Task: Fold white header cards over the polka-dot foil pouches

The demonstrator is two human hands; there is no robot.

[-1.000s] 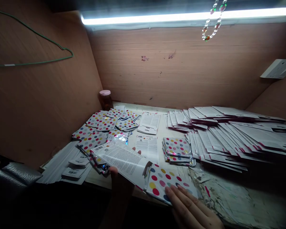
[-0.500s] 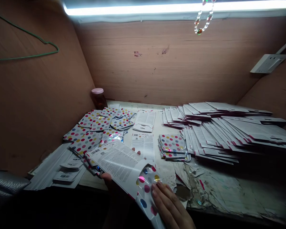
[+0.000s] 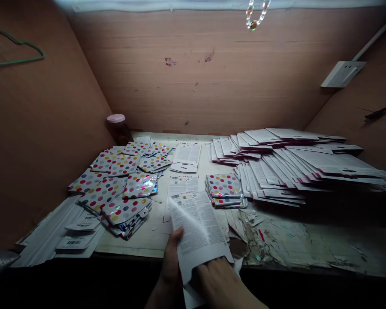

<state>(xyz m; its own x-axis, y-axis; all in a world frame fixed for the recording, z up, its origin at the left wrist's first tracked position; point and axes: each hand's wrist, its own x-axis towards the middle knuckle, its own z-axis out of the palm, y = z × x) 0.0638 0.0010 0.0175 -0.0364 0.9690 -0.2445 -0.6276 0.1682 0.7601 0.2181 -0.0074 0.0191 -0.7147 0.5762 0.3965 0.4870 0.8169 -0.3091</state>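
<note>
A white printed sleeve [image 3: 199,231] is held over the table's front edge, its open end toward me. My left hand [image 3: 172,257] grips the sleeve by its left side, thumb on top. My right hand [image 3: 217,274] reaches into the open end, so its fingers are hidden inside, and what they hold cannot be seen. Just beyond the sleeve, another printed sleeve [image 3: 183,184] lies flat. A small stack of dotted packets [image 3: 225,186] sits right of it. More dotted packets [image 3: 124,208] are piled on the left.
Many printed sleeves [image 3: 276,171] lie fanned out at the right. A few more [image 3: 186,156] lie at the back middle. A jar with a pink lid [image 3: 116,118] stands at the back left. Barcode labels [image 3: 77,239] lie front left. The table's surface is torn near its edge [image 3: 260,242].
The held sleeve has turned more upright, and the dotted packet at its opening is out of sight. My right hand has gone inside the sleeve. The whole view has shifted.
</note>
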